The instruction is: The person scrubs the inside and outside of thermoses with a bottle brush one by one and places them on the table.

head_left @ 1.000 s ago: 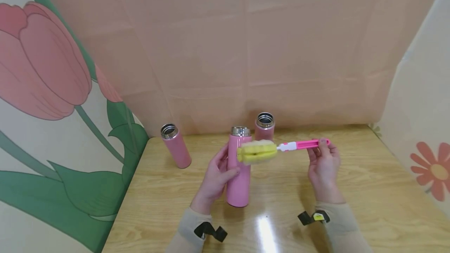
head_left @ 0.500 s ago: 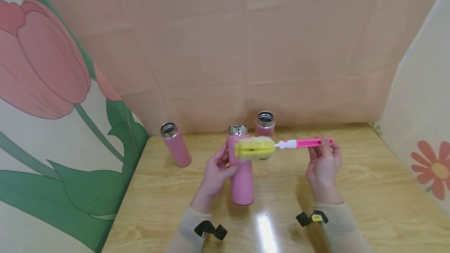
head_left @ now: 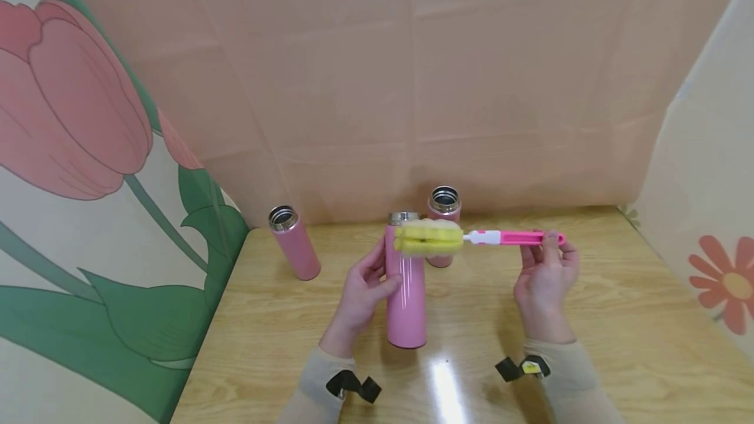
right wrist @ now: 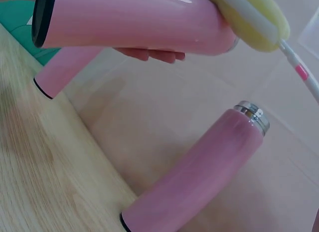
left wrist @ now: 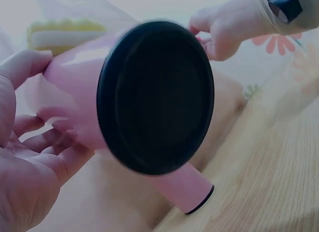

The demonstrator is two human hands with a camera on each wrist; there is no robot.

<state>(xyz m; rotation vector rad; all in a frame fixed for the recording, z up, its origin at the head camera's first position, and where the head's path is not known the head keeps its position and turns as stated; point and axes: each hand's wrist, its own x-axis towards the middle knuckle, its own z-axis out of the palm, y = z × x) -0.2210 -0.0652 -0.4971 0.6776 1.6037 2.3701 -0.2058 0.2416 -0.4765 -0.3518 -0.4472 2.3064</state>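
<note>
Left hand [head_left: 362, 290] grips the pink flask [head_left: 405, 293] lifted mid-bench; right hand [head_left: 544, 280] pinches the sponge brush [head_left: 471, 239] at its mouth; a misaimed sponge could tip the flask

Pink flasks [head_left: 406, 300], black bases; yellow sponge [head_left: 428, 239], pink-white handle [head_left: 515, 237]; light wood table [head_left: 618, 319].

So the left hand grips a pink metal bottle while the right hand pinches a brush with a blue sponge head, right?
Not quite: the sponge head is yellow, not blue, as the head view shows. The rest holds: the left hand grips the pink metal bottle and the right hand pinches the brush's pink plastic handle.
</note>
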